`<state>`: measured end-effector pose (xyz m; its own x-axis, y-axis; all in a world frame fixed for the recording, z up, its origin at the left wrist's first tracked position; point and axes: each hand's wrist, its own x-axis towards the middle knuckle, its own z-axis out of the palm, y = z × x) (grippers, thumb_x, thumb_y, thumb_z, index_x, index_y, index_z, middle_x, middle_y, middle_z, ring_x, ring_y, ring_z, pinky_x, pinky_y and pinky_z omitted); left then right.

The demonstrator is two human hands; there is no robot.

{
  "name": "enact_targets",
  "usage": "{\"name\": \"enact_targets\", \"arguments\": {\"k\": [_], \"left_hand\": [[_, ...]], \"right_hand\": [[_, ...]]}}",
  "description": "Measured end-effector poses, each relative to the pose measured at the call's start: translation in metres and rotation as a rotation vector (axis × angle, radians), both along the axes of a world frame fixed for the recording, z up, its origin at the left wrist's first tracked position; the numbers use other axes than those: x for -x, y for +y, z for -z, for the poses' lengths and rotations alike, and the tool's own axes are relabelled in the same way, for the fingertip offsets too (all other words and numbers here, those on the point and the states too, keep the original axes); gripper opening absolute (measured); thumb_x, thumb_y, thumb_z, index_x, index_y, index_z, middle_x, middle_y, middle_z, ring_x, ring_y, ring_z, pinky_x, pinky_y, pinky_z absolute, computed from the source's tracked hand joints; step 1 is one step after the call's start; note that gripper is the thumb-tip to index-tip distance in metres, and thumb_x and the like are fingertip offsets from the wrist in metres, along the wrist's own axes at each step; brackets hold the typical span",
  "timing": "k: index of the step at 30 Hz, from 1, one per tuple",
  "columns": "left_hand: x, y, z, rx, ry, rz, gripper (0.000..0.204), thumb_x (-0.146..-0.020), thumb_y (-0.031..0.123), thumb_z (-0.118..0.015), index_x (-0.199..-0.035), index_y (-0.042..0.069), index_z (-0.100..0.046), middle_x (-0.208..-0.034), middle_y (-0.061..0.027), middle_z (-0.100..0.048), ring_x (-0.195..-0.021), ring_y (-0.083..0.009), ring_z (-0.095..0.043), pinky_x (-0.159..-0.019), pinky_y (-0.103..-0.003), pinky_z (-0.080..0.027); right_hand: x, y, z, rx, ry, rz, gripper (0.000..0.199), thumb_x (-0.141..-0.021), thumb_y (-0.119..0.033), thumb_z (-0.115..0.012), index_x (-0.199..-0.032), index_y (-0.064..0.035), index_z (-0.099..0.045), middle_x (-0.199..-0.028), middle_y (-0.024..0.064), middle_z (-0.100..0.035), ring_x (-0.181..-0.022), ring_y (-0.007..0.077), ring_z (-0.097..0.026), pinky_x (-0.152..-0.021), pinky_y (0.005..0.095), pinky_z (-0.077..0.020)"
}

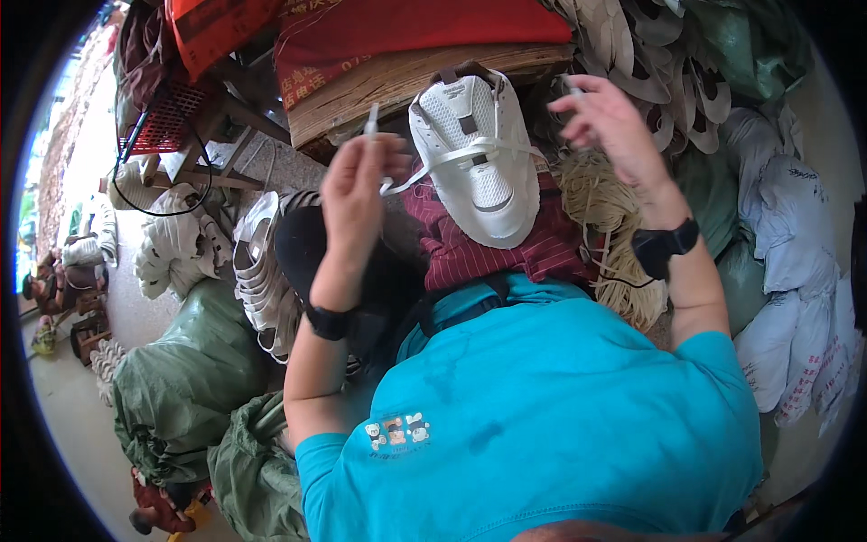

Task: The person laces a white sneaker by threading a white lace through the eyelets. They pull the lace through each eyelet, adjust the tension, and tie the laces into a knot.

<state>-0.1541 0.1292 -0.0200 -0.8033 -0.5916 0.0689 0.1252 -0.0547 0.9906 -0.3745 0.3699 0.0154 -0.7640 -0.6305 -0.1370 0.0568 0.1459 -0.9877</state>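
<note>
A white shoe upper with perforated panels lies on a maroon striped cloth over my lap, its toe toward me. A white shoelace crosses its throat, threaded through the eyelets and stretching out toward the left. My left hand is left of the shoe, fingers pinched on a white lace end that points upward. To the right of the shoe, my right hand is raised, thumb and forefinger pinched on another white lace end, other fingers loosely bent. Neither hand touches the shoe upper.
Ahead stands a wooden bench under red cloth. A bundle of cream laces hangs right of my lap. Stacked white shoe uppers stand left, beside a green sack. White sacks sit right; a red basket is far left.
</note>
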Motion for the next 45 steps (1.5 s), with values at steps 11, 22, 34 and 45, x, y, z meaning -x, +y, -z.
{"name": "enact_targets", "arguments": {"k": [11, 22, 34, 45], "left_hand": [[0.003, 0.043, 0.012, -0.06, -0.209, 0.135, 0.028, -0.106, 0.025, -0.052, -0.104, 0.0, -0.067, -0.073, 0.0046, -0.056, -0.055, -0.0004, -0.044, -0.049, -0.017, -0.035], [0.007, 0.044, 0.016, -0.127, -0.209, 0.136, 0.026, -0.103, 0.023, -0.056, -0.092, 0.002, -0.069, -0.071, 0.0038, -0.058, -0.061, -0.0025, -0.047, -0.055, -0.019, -0.037], [0.021, 0.012, -0.023, 0.917, -0.422, 0.267, 0.018, -0.083, 0.02, -0.07, -0.089, 0.004, -0.066, -0.093, -0.0116, -0.063, -0.085, -0.0333, -0.063, -0.077, -0.044, -0.051], [0.042, -0.016, -0.047, 1.353, -0.153, 0.484, 0.025, -0.079, 0.017, -0.074, -0.1, 0.007, -0.065, -0.104, -0.0096, -0.056, -0.102, -0.0305, -0.058, -0.087, -0.042, -0.048]], "right_hand": [[-0.043, -0.023, 0.023, -0.164, 0.198, -0.342, 0.022, -0.101, -0.022, -0.055, -0.096, -0.0021, -0.064, -0.079, -0.0011, -0.06, -0.075, 0.0068, -0.052, -0.07, 0.0245, -0.0449], [-0.02, -0.04, -0.001, -0.52, 0.375, -0.556, 0.027, -0.093, -0.021, -0.06, -0.074, -0.0013, -0.061, -0.069, 0.0018, -0.061, -0.067, 0.0124, -0.058, -0.062, 0.033, -0.0464], [-0.026, -0.061, -0.03, -0.579, 1.344, -0.728, 0.013, -0.081, -0.017, -0.063, -0.076, -0.005, -0.065, -0.069, 0.0138, -0.066, -0.067, 0.0338, -0.066, -0.066, 0.0458, -0.0517], [-0.016, -0.076, -0.055, -0.439, 1.4, -0.852, 0.035, -0.07, -0.012, -0.08, -0.096, -0.0048, -0.058, -0.108, 0.01, -0.055, -0.101, 0.0294, -0.06, -0.084, 0.0425, -0.05]]}}
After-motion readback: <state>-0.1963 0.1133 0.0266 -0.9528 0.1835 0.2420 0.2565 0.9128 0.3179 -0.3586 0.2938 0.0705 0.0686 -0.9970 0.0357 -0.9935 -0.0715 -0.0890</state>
